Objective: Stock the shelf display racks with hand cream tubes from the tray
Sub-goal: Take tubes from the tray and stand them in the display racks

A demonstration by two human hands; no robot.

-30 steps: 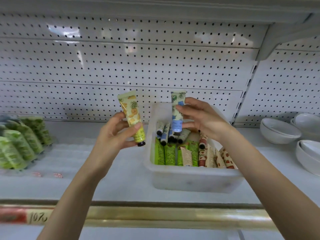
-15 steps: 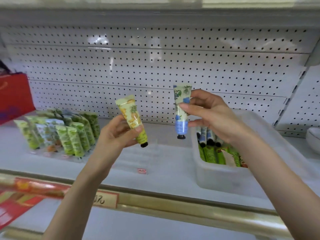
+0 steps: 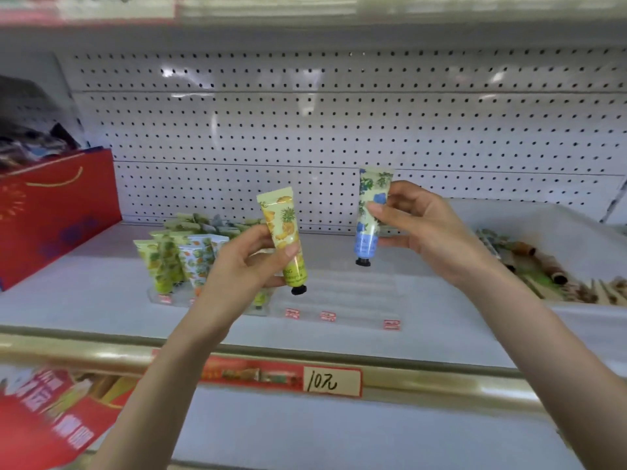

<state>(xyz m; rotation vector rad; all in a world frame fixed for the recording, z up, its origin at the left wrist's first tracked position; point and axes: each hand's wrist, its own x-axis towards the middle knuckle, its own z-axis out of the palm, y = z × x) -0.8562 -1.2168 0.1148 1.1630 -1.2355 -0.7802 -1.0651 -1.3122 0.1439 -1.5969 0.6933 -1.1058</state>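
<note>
Nearest you, in front of the display rack (image 3: 356, 293), the gold shelf edge (image 3: 475, 391) carries a red price label (image 3: 330, 383) with a handwritten "10". Your two forearms stretch up over that edge and angle toward each other above the rack.

Your left hand (image 3: 244, 266) is raised above the rack's left half. Its fingers are curled behind the lower part of a yellow pineapple tube (image 3: 281, 228) and the thumb presses across its front. You hold that tube cap down, with its top leaning a little left, clear of the rack.

Your right hand (image 3: 431, 228) is above the rack's right end and a little higher. Its thumb and fingers pinch the middle of a blue flower tube (image 3: 368, 215), which is nearly upright with its black cap down, apart from the pineapple tube.

On the rack's left part, stocked tubes (image 3: 173, 259) stand in rows. Right of the rack, the white tray (image 3: 543, 218) holds more tubes lying on their sides, all blurred. Left of the rack sits a red gift bag (image 3: 57, 212). Behind the rack runs the white pegboard (image 3: 339, 123).
</note>
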